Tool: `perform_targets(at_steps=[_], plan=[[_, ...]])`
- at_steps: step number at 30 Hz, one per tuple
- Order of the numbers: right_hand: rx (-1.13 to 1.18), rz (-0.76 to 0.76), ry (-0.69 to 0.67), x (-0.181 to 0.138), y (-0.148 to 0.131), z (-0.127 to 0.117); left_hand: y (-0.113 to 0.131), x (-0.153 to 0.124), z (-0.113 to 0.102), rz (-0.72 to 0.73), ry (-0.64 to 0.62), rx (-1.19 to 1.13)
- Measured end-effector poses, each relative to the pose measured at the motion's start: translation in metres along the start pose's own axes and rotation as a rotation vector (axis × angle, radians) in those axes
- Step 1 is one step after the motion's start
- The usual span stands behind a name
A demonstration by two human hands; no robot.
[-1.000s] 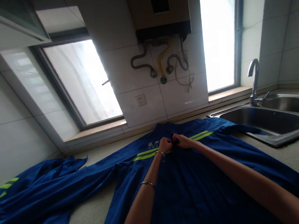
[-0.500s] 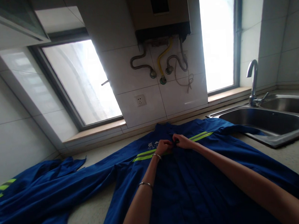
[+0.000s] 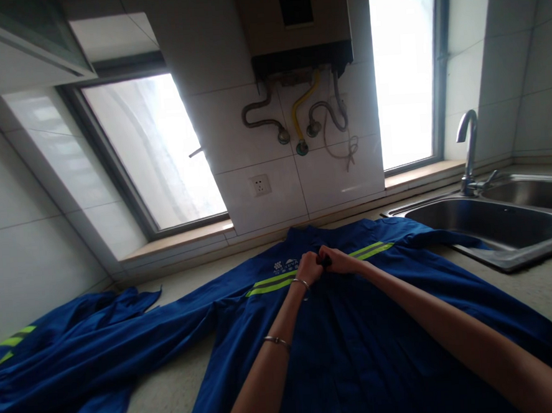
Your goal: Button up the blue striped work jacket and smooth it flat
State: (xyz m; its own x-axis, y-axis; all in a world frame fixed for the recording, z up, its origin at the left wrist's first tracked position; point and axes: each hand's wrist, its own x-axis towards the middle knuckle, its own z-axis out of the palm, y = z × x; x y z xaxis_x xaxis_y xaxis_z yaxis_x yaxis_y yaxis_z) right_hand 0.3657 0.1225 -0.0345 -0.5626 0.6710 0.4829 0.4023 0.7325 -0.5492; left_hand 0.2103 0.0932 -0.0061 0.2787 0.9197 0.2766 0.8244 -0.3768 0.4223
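Observation:
A blue work jacket [image 3: 358, 332] with yellow-green reflective stripes lies spread front side up on the counter. My left hand [image 3: 309, 267] is closed on the jacket's front edge at the chest, beside a white printed logo [image 3: 285, 266]. Right against it, my right hand [image 3: 336, 261] is closed on the front opening too. A small dark bit shows between the fingers; whether it is a button or folded cloth I cannot tell. Two thin bracelets circle my left wrist and forearm. One sleeve stretches left, the other reaches over the sink's edge.
More blue clothing with stripes [image 3: 73, 328] is heaped at the left of the counter [image 3: 162, 375]. At the right is a steel double sink [image 3: 487, 225] with a faucet [image 3: 469, 148]. A water heater [image 3: 300, 27] with hoses hangs on the tiled wall between two windows.
My left hand has moved slightly right and up, closer against my right hand, with its fingers curled further in. My right hand stays nearly in place. The jacket lies as before.

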Motion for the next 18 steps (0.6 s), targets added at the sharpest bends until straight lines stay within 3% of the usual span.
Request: perform_targets(at_steps=[5,18], plan=[[-0.045,-0.077,0.03,-0.001,-0.001,0.004,0.0,-0.002,-0.001,-0.013,0.004,-0.033],[-0.029,-0.02,0.097,-0.004,-0.003,-0.001,-0.022,0.004,0.004,-0.108,-0.124,-0.305]])
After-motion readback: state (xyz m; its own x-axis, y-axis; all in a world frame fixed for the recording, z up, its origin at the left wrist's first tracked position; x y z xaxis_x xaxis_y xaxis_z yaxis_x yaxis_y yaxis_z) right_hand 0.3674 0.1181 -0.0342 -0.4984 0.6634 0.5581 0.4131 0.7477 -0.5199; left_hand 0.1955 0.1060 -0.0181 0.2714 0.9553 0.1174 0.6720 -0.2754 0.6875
